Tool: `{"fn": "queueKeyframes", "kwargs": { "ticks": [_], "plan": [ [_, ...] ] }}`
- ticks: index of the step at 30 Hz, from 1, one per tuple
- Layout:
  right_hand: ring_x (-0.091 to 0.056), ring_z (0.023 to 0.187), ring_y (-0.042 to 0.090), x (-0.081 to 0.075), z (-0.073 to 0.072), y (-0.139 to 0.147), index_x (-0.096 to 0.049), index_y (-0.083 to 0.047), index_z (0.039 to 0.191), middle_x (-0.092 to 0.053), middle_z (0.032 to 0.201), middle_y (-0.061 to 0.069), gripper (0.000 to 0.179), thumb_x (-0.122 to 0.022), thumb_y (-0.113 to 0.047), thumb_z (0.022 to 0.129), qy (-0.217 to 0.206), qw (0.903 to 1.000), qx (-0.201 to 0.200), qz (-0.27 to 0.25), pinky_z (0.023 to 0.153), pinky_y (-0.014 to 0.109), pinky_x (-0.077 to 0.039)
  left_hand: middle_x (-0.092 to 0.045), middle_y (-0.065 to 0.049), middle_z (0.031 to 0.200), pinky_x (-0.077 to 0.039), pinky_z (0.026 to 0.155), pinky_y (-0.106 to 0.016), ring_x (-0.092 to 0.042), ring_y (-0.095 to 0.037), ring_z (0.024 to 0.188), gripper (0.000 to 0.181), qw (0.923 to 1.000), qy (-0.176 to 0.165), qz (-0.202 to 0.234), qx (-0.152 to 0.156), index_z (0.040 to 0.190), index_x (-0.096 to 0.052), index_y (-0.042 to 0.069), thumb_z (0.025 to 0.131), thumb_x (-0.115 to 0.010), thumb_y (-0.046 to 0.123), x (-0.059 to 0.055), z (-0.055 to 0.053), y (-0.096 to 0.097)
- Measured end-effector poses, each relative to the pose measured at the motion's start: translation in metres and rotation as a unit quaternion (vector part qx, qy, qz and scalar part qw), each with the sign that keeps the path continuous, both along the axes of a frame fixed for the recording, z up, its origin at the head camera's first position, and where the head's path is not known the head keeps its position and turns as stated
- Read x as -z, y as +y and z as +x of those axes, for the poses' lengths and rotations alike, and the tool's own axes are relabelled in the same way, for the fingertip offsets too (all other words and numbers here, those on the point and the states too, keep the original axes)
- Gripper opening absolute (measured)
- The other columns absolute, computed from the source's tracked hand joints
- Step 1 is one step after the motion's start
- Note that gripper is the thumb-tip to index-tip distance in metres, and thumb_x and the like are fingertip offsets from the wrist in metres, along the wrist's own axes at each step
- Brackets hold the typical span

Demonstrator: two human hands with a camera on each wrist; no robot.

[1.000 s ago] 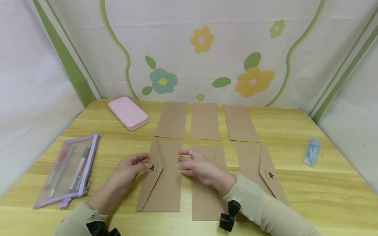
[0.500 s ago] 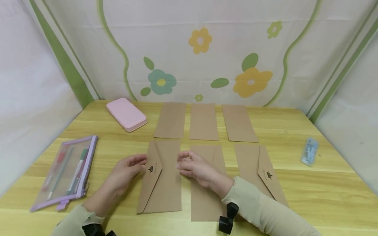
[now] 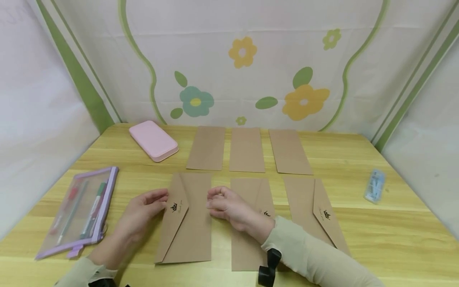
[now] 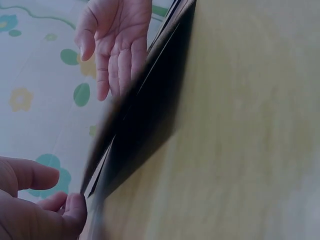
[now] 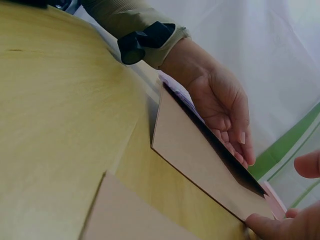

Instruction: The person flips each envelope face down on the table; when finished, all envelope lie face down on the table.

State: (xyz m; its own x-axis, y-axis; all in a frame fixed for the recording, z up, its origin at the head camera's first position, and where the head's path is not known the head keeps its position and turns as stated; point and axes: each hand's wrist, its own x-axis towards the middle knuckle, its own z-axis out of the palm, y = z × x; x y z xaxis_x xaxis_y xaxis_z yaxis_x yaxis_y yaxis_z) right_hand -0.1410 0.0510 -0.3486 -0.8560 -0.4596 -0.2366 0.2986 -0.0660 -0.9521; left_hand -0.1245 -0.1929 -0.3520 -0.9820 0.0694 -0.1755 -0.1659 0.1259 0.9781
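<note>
- A brown envelope (image 3: 193, 223) lay between the two hands at the near side of the bench (image 3: 394, 235), left of the middle, with its pointed flap and dark crown print along its left side.
- The left hand (image 3: 140, 211) was at the envelope's left edge, its fingers relaxed and slightly bent; the left wrist view showed fingertips touching the envelope's edge, the thumb set apart.
- The right hand (image 3: 236, 211) was at the envelope's right edge, fingers loose; the right wrist view showed a fingertip against that edge and the thumb well clear.
- Whether the envelope lay fully flat on the bench could not be told.
- A middle envelope (image 3: 247, 247) lay just to the right, partly under the right hand and wrist.
- Beyond it was a right-hand envelope (image 3: 305, 207), its flap to the right, partly covered by the beige sleeve (image 3: 319, 255).
- Along the bench's far edge lay three more brown rectangles: left (image 3: 206, 148), centre (image 3: 247, 150) and right (image 3: 290, 151).
- A pink case (image 3: 154, 140) sat near the far left corner, a purple-edged pouch (image 3: 112, 179) with pens near the left edge, and a small pale-blue item (image 3: 375, 186) near the right edge.
</note>
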Motion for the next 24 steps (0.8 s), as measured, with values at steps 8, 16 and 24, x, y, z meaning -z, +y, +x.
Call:
{"fn": "queueKeyframes", "kwargs": {
  "ticks": [8,16,24],
  "plan": [
    [-0.041,0.125,0.032,0.0,-0.001,-0.015,-0.037,0.007,0.128,-0.034,0.139,0.023,0.05,-0.056,-0.004,0.083,-0.006,0.9998,-0.003,-0.017,0.102,0.044,-0.038,-0.06,0.009,0.111,-0.045,0.084,-0.01,-0.054,0.009,0.096,0.051,0.9996,0.023,0.017,-0.005,0.135,-0.032,-0.015,0.09,-0.052,0.0,0.004,-0.001,-0.019],
    [-0.04,0.126,0.031,0.001,-0.004,-0.029,-0.038,0.006,0.128,-0.036,0.138,0.021,0.049,-0.056,-0.004,0.084,-0.01,0.9996,0.007,-0.024,0.102,0.042,-0.039,-0.063,0.017,0.1,-0.047,0.083,-0.012,-0.057,0.004,0.096,0.031,0.9937,0.069,0.088,-0.013,0.119,-0.052,0.004,0.089,-0.053,-0.003,0.001,-0.005,-0.03],
    [-0.046,0.119,0.028,0.004,-0.007,-0.037,-0.039,0.005,0.125,-0.041,0.132,0.019,0.046,-0.057,-0.003,0.083,-0.012,0.9994,0.018,-0.027,0.101,0.041,-0.04,-0.064,0.015,0.102,-0.047,0.082,-0.012,-0.058,0.002,0.096,0.029,0.9906,0.098,0.093,-0.016,0.112,-0.058,0.01,0.087,-0.057,-0.004,-0.01,-0.009,-0.029]
  ]
}}
